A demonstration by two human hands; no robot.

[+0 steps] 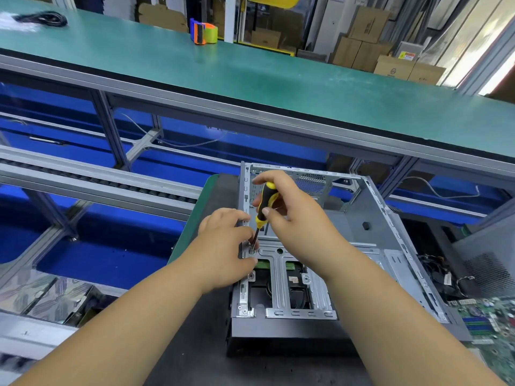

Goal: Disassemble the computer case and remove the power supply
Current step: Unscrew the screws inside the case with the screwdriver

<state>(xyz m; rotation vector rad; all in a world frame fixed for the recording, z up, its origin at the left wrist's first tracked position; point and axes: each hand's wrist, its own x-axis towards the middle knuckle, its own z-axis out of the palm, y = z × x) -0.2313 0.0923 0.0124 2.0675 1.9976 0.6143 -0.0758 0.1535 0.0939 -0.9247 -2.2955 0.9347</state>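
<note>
Two bare forearms reached up from the bottom edge toward an open grey sheet-metal computer case (362,227) that lay on its side on a dark mat over the green-edged surface (192,227). The left hand (223,246) rested on the case's left wall, fingers curled over the rim and thumb pressed against the silver drive-bay bracket (278,277) inside the case's near end; it gripped the case edge rather than any loose part. The right hand (289,210) was clenched around the yellow-and-black handle of a screwdriver (264,204), held nearly upright above the case's left wall, its dark shaft running down between the two hands. The tip met a small silver screw (251,251) at the bracket's far-left corner, just beside the left thumb.

The case interior looked largely bare: a flat grey floor, a perforated vent at the far wall and one small black stud toward the right. Under the bracket sat dark components with a strip of green board; whether the power supply was among them could not be told.

To the right of the case lay a green circuit board (490,319) with blue slots, and beyond it a tangle of black cables (437,271) beside a black mesh panel (485,268). Far beyond the case, on a long green bench, stood an orange-and-blue tape dispenser (203,33) holding a yellow-green roll, with cardboard boxes (367,37) stacked behind.
</note>
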